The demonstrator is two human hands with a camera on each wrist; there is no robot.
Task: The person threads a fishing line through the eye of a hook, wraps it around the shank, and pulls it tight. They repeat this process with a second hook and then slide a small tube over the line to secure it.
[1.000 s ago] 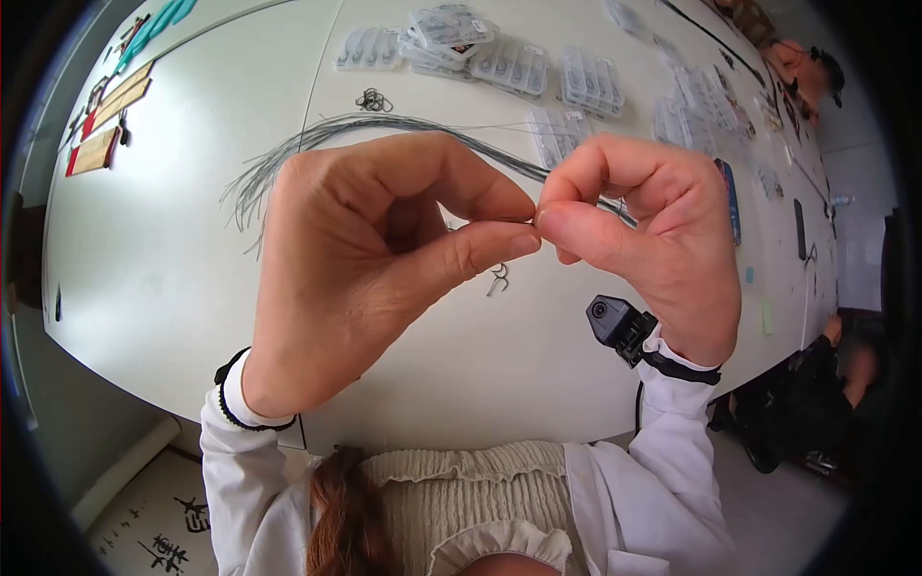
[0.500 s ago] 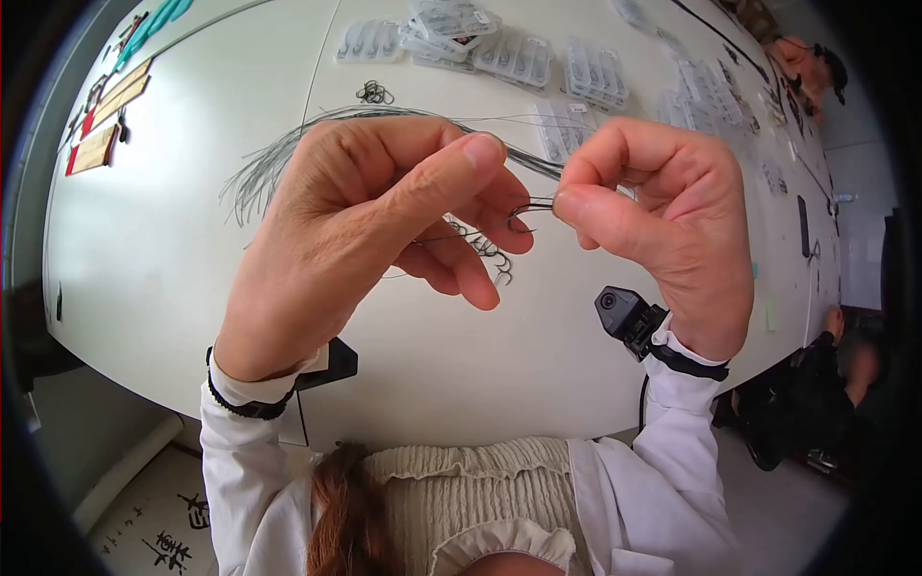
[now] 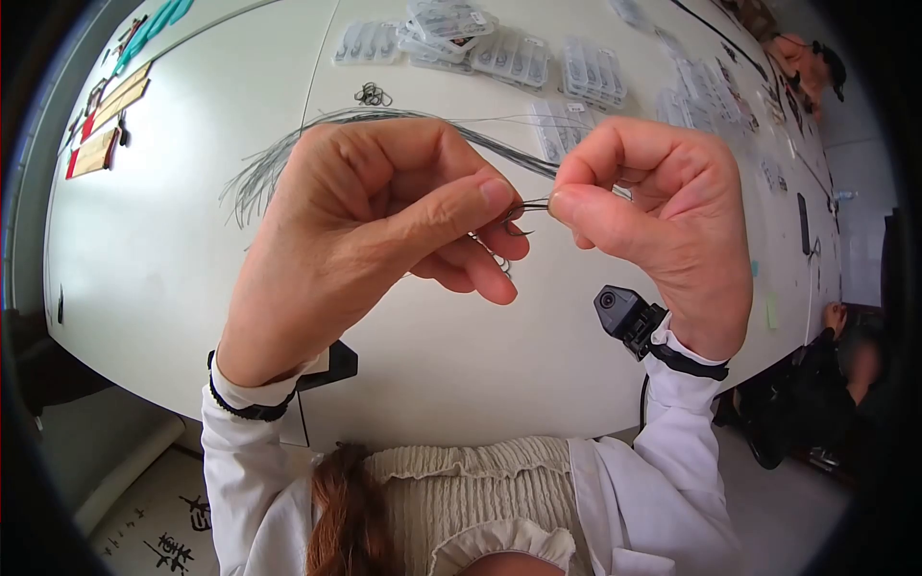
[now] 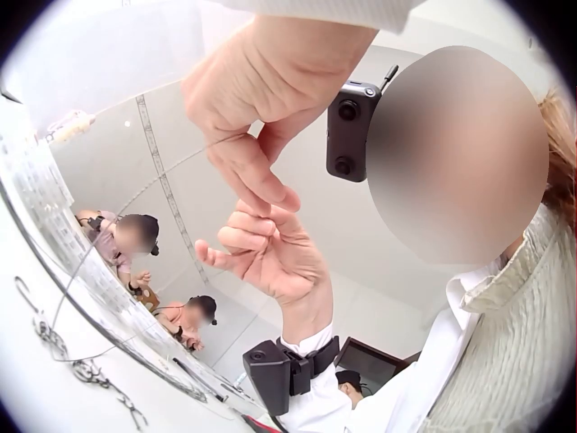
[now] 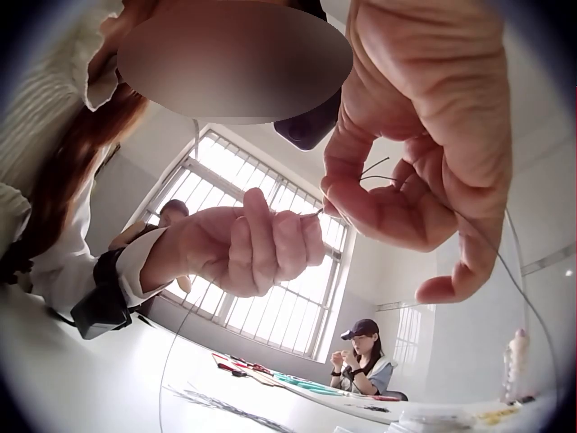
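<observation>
Between my two hands, raised over the table, is a dark fish hook (image 3: 520, 230) with its bend toward the left. My right hand (image 3: 667, 216) pinches its straight end between thumb and forefinger. The left hand (image 3: 375, 206) has its thumb down on the forefinger beside the hook, pinching a thin grey fishing line (image 4: 126, 200); its other fingers are loosely spread. That line crosses the left fingers and loops out in the left wrist view. Exactly what lies under the left thumb is hidden. Several loose hooks (image 4: 99, 374) lie on the table below, partly covered by the left hand in the head view.
Behind the hands lies a bundle of grey lines (image 3: 264, 178). Beyond it are a dark tangled heap (image 3: 373, 94) and clear plastic boxes (image 3: 509, 60), some stacked. Light wooden pieces (image 3: 94, 154) lie far left. Other people sit around the table.
The hands' fingertips met at first, then drew apart and uncovered the hook. The left thumb lifted, then came back down on the forefinger. The right hand keeps its pinch.
</observation>
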